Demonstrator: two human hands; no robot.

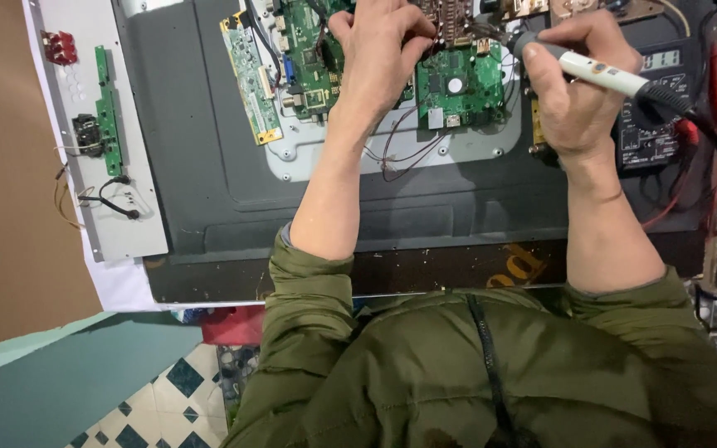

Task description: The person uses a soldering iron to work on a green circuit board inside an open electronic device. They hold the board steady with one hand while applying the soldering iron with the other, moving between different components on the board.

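Head view: right hand (pixel 578 91) pinches the white soldering iron (pixel 603 75) pen-style at its light, stiff barrel, tip down toward the green circuit board (pixel 460 85) near the top edge of the grey panel back (pixel 209 166), a fragile board, edge-grip only, while left hand (pixel 379 58) curls closed, fingertips pressing beside it.

Circuit boards (pixel 317 33) cropped at top edge

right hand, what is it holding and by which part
The right hand holds a white soldering iron by its handle, pen-style, near the tip end.
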